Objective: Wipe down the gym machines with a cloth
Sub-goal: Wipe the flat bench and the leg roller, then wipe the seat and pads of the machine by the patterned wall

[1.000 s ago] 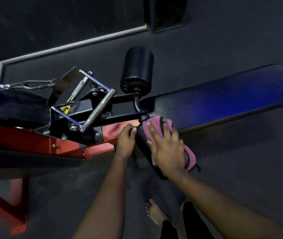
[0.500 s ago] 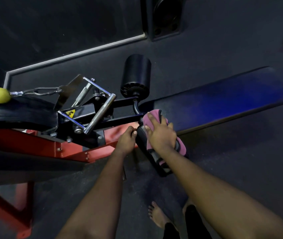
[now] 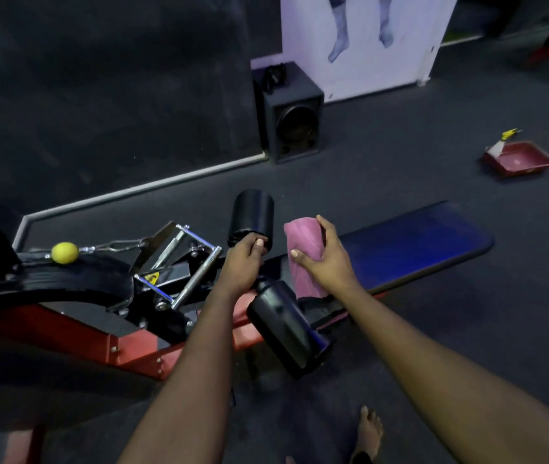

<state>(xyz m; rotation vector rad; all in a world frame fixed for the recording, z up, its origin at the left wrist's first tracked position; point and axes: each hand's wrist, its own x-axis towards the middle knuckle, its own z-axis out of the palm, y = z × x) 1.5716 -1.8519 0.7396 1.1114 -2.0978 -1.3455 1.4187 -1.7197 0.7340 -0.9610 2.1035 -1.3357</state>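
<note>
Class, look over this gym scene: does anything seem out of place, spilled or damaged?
Nothing looks spilled or broken. One stray item stands out: a red tray lying on the open floor past the bench, with a yellow-tipped object propped at its rim. The bare foot on the gym floor is also unusual.

No legible words, brands or numbers anywhere in view. One yellow warning sticker [image 3: 152, 277] sits on the black machine frame [image 3: 170, 271], just beside the chrome handle [image 3: 196, 278]. Its dark pictogram is too small to read. The white poster [image 3: 360, 45] against the far wall shows printed lower legs only, with no readable lettering.
</note>
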